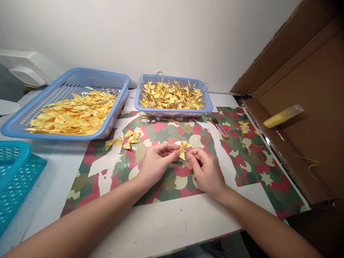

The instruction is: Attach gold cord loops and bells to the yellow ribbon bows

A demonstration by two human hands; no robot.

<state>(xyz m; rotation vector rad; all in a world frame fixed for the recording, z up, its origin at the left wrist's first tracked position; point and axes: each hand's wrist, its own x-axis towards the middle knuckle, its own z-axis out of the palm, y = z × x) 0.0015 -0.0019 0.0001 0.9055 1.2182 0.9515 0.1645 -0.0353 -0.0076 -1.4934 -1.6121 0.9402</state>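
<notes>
Both my hands meet over the patterned mat (249, 168) at the table's middle. My left hand (156, 162) pinches a small yellow ribbon bow (184, 148) between thumb and fingertips. My right hand (205, 170) is closed at the bow's right side, fingertips pressed on it near a small silver bead and a thin gold cord loop. Two loose yellow bows (131, 138) and another one (114, 142) lie on the mat to the left of my hands.
A large blue basket (67, 79) of plain yellow bows stands at back left; a smaller blue basket (206, 105) of bows with gold loops behind my hands. Pink snips (220, 129), silver beads (152, 120), a teal basket (16, 172) at left, a cardboard box (303, 107) with a yellow tube (282, 116) at right.
</notes>
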